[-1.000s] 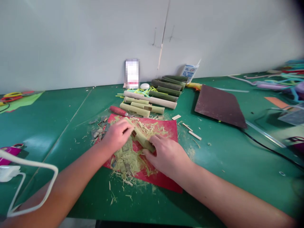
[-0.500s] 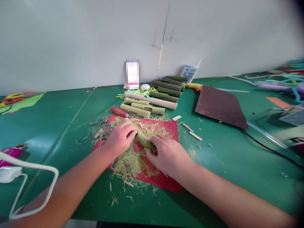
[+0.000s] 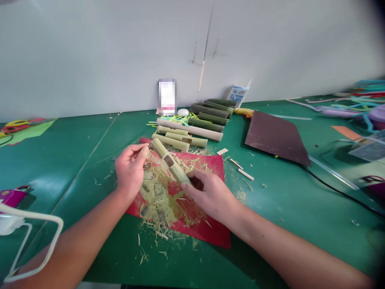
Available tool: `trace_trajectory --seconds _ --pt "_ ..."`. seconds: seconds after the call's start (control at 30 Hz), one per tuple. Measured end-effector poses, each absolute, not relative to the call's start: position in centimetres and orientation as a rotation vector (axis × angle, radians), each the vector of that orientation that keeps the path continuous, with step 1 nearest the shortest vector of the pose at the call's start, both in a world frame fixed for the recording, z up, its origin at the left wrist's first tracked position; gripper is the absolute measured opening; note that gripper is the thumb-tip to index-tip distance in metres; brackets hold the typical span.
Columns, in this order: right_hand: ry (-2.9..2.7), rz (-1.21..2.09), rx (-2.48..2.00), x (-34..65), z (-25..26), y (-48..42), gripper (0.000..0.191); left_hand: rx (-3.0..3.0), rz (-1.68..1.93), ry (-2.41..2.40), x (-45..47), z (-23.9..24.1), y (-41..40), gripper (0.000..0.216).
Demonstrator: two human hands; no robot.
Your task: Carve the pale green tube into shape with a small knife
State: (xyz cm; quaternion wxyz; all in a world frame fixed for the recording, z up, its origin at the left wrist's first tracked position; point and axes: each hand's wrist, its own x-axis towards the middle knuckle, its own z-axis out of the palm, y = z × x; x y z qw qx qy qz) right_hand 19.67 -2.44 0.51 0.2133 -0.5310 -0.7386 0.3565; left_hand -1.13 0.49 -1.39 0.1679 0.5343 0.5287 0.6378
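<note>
Tube of pale yellow-green bamboo (image 3: 178, 172), one rectangular opening in its wall: located over the rectangular red sheet (image 3: 217, 235), slanting from the sheet's far left toward its middle. Condition, by judgement: opening cut, outer skin apparently scraped off; finish of the edges too small to tell. Waste: dusty green-beige bamboo shavings (image 3: 162, 200), heaped on the red sheet and spilling past its near edge, suggesting much scraping done. Like items: short pale yellow-green bamboo tubes (image 3: 170, 142), just beyond the red sheet, at least one with a similar opening, seemingly at the same stage. Outstanding, by judgement: dark green bamboo tubes (image 3: 207, 125), farther beyond the red sheet, skin apparently intact, hence probably unworked. Right hand (image 3: 212, 194): over the red sheet's right half, back upward, thumb and fingers grasping the tube's near end; forearm extended from near right. Left hand (image 3: 130, 168): at the red sheet's left edge, fingers curled, thumb and forefinger tips close together just beside the tube's far end, apart from it; whether anything sits between them, cannot tell.
</note>
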Motion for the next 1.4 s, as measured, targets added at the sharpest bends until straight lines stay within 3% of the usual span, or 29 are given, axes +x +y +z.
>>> trace_trajectory --seconds 0.2,0.43,0.8,1.4 --pt "-1.799 1.290 -1.195 19.5 0.4 -2.7 0.022 1.538 1.522 1.413 1.1 -0.6 -1.2 0.018" --pt "-1.966 0.990 -1.283 19.7 0.0 -2.5 0.022 1.544 1.351 1.118 2.1 -0.6 -1.8 0.025" --pt "-1.970 0.765 -1.342 19.8 -0.4 -2.1 0.028 1.952 1.387 1.306 2.1 0.0 -2.2 0.022" --pt "-1.835 0.761 -1.313 20.2 -0.2 -1.7 0.030 2.338 1.333 1.393 1.5 -0.1 -1.5 0.021"
